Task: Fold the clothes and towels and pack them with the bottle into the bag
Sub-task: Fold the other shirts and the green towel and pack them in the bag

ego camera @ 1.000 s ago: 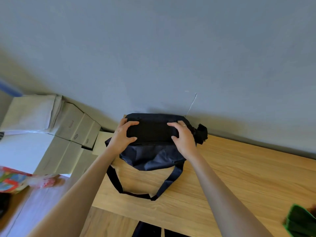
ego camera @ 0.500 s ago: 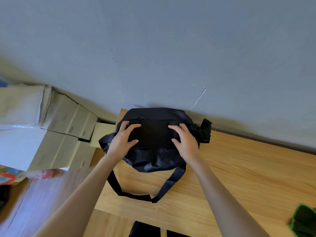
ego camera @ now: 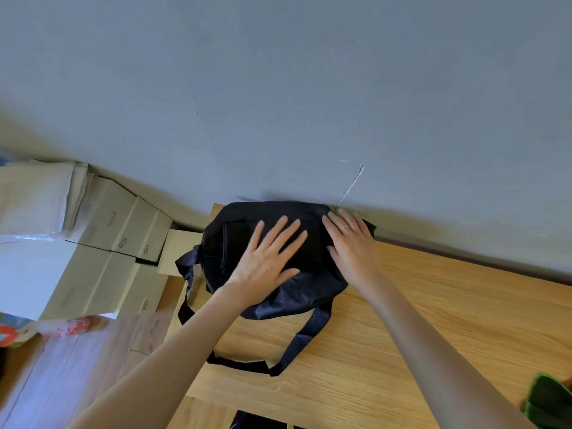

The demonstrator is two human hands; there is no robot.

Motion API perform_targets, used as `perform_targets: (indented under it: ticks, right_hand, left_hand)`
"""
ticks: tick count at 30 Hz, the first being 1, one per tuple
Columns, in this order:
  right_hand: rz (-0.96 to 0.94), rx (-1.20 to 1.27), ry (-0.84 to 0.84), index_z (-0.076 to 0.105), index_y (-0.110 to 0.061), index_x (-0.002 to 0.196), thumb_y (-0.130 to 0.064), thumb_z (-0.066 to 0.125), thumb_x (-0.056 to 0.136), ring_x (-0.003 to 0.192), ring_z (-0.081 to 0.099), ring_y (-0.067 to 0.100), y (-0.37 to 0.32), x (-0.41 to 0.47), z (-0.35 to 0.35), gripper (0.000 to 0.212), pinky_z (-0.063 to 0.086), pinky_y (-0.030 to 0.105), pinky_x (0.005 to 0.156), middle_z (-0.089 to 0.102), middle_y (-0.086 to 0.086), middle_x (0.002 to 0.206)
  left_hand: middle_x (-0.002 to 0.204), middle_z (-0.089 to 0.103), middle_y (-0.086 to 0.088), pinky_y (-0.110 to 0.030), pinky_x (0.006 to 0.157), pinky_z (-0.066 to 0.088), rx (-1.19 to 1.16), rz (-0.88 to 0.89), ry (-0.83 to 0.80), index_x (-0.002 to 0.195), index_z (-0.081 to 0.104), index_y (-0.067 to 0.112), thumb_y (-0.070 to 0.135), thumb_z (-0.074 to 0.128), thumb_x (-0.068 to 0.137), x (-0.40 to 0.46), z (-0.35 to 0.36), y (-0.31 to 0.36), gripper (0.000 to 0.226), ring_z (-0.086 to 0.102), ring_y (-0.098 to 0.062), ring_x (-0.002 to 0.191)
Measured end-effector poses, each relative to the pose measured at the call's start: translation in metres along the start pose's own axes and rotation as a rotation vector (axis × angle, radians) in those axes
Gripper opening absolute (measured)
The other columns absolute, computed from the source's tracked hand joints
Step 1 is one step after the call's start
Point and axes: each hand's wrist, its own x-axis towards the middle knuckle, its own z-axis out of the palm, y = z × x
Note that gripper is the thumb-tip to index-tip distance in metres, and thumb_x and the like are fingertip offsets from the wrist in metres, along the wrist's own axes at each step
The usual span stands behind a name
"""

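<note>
A dark navy bag (ego camera: 235,230) lies on the far left corner of the wooden table (ego camera: 433,320), against the grey wall. My left hand (ego camera: 269,258) rests flat on top of it with fingers spread. My right hand (ego camera: 353,239), wearing a ring, lies flat on the bag's right end, fingers apart. Neither hand grips anything. The bag's strap (ego camera: 297,345) loops toward me on the tabletop, and another strap (ego camera: 185,267) hangs off the left edge. A green cloth (ego camera: 548,400) shows at the lower right edge. No bottle is visible.
Stacked cardboard boxes (ego camera: 117,236) stand on the floor to the left of the table, against the wall. A colourful object (ego camera: 12,329) lies at the far left edge. Something dark (ego camera: 257,421) sits at the table's near edge.
Both hands have let go of the bag's top and now lie flat on it with fingers spread. The bag sits closer to the wall.
</note>
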Motion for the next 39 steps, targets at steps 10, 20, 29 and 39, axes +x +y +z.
perform_targets:
  ticks: [10, 20, 29, 39]
  right_hand:
    - [-0.103, 0.049, -0.06, 0.05, -0.008, 0.135, -0.031, 0.073, 0.074, 0.14, 0.029, 0.023, 0.015, 0.002, 0.026, 0.069, 0.012, 0.035, 0.115, 0.045, 0.003, 0.144]
    - [-0.161, -0.116, 0.123, 0.064, 0.001, 0.114, -0.02, 0.074, 0.075, 0.123, 0.053, 0.031, 0.005, -0.002, 0.035, 0.046, 0.04, 0.043, 0.104, 0.064, 0.015, 0.12]
    - [-0.025, 0.069, 0.094, 0.069, -0.007, 0.079, -0.012, 0.07, 0.081, 0.092, 0.07, 0.026, -0.009, 0.009, 0.016, 0.005, 0.053, 0.03, 0.056, 0.072, 0.007, 0.079]
    - [0.139, 0.238, 0.114, 0.041, -0.016, 0.075, -0.027, 0.038, 0.101, 0.051, 0.039, 0.024, -0.008, 0.016, 0.006, 0.028, 0.014, 0.027, 0.044, 0.037, -0.005, 0.056]
  left_hand:
    - [0.159, 0.007, -0.006, -0.059, 0.113, 0.006, 0.124, 0.075, -0.037, 0.152, 0.009, 0.021, 0.058, 0.019, 0.093, 0.001, 0.045, 0.004, 0.07, 0.003, -0.028, 0.146]
    - [0.159, 0.001, -0.007, -0.057, 0.114, 0.004, 0.162, 0.096, -0.013, 0.151, 0.005, 0.02, 0.056, 0.018, 0.093, -0.004, 0.053, 0.005, 0.07, 0.0, -0.029, 0.146]
    - [0.158, -0.001, -0.01, -0.053, 0.115, 0.005, 0.18, 0.12, 0.029, 0.15, 0.004, 0.017, 0.052, 0.035, 0.092, -0.007, 0.05, 0.005, 0.074, 0.002, -0.03, 0.145]
    - [0.158, 0.0, -0.006, -0.048, 0.116, 0.001, 0.257, 0.201, -0.029, 0.151, 0.004, 0.015, 0.051, 0.024, 0.095, -0.009, 0.059, 0.003, 0.069, -0.001, -0.026, 0.146]
